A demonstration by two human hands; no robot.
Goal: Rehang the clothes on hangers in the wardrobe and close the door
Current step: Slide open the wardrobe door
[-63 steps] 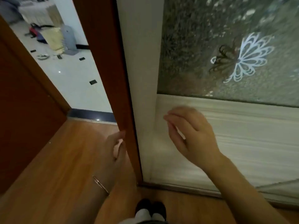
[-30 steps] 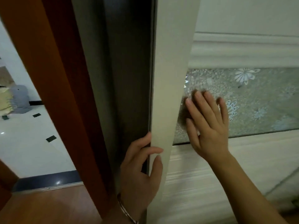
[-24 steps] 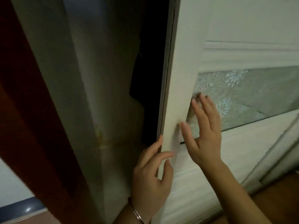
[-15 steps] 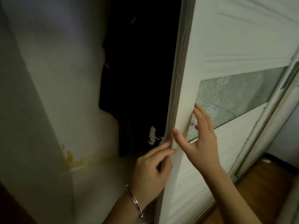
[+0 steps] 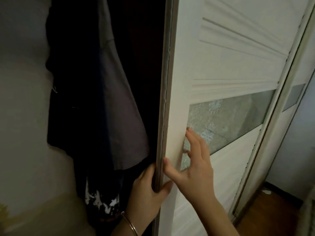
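A dim wardrobe fills the view, its pale side wall at nine o'clock and a strip of wooden floor at four o'clock. Dark hanging clothes sit in the opening at ten o'clock, just beside the leading edge of the white sliding door, which runs from twelve to six o'clock. The left hand grips that edge at six o'clock, fingers curled behind it and thumb on the front face. The right hand lies spread and flat on the door face, fingertips on the frosted glass panel. The step looks to be sliding the door, though the direction cannot be told. Done well, the flat palm would push evenly while the gripping hand steers. If closing toward nine o'clock, the curled fingers should come off before the edge meets the wall, and the grey hem should hang clear of the gap. Counted: two hands, one bangle, one door in hand and a second door frame at three o'clock. There are at least two garments, one carrying a white print. No hangers show.
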